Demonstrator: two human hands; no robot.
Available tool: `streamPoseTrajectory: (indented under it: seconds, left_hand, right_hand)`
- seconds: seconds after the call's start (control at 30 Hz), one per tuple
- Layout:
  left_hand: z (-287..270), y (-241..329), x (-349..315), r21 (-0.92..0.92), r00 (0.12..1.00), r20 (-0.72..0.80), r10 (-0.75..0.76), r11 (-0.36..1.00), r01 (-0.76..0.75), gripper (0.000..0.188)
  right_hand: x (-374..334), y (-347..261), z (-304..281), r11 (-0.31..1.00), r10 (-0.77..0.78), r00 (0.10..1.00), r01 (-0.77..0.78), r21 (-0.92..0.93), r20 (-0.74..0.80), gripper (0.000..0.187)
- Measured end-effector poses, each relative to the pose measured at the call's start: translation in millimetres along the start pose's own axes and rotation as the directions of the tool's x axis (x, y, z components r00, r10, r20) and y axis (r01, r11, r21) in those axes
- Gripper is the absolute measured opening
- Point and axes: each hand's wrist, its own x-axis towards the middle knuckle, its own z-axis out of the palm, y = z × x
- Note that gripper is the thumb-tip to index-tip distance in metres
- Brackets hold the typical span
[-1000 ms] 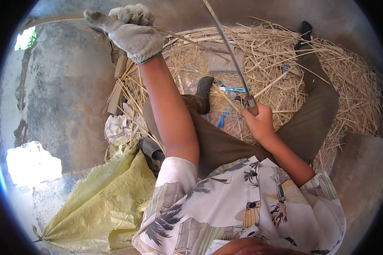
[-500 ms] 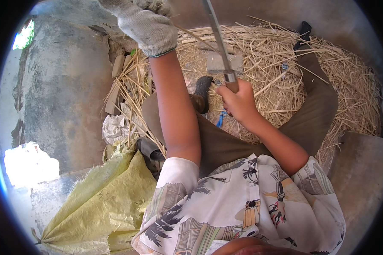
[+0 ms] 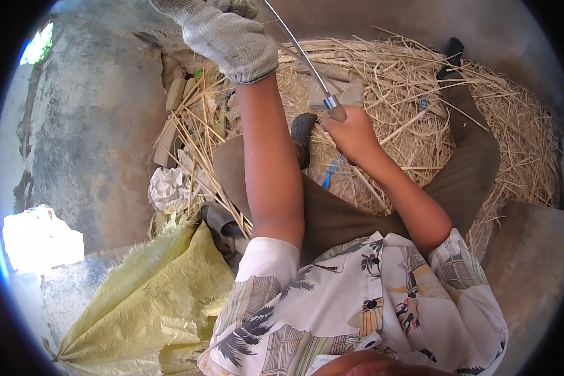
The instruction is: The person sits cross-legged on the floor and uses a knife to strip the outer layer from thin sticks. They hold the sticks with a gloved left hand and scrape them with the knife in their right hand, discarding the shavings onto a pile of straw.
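Observation:
My left hand (image 3: 232, 41), in a grey-white knit glove, reaches to the top edge with its fingers curled. Whatever they hold is partly cut off and hidden. A thin pale strip (image 3: 289, 51) shows beside the glove's right edge; I cannot tell if it is gripped. My bare right hand (image 3: 356, 135) is wrapped round the brown handle of a long-bladed knife (image 3: 307, 62) with a metal collar. The blade slants up and left, its upper end passing close to the glove.
Straw-like strips (image 3: 514, 131) cover the floor around my outstretched legs. A brick-like block (image 3: 335, 95) lies beyond the right hand, a blue scrap (image 3: 329, 175) nearer. A yellow woven sack (image 3: 150, 301) spreads at lower left beside the concrete wall (image 3: 100, 125). A flat slab (image 3: 532, 250) is at right.
The knife blade has tilted further left, toward the gloved hand. My left hand has shifted slightly right and down, while the right hand stays nearly in place.

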Motion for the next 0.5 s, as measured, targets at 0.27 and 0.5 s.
streamPoseTrajectory:
  seconds: [0.27, 0.5]
  left_hand:
    - [16.0, 18.5, -6.0, 0.241, 0.968, -0.226, -0.107, 0.957, 0.162, 0.058]
    - [-27.1, -10.3, 5.5, 0.315, 0.985, -0.162, 0.067, 0.949, -0.013, 0.043]
  right_hand:
    - [-10.7, -10.3, 9.0, 0.994, -0.058, 0.998, 0.058, 0.094, -0.003, 0.025]
    - [-11.6, -28.5, 16.9, 0.988, -0.142, 0.99, 0.142, 0.067, -0.002, 0.026]
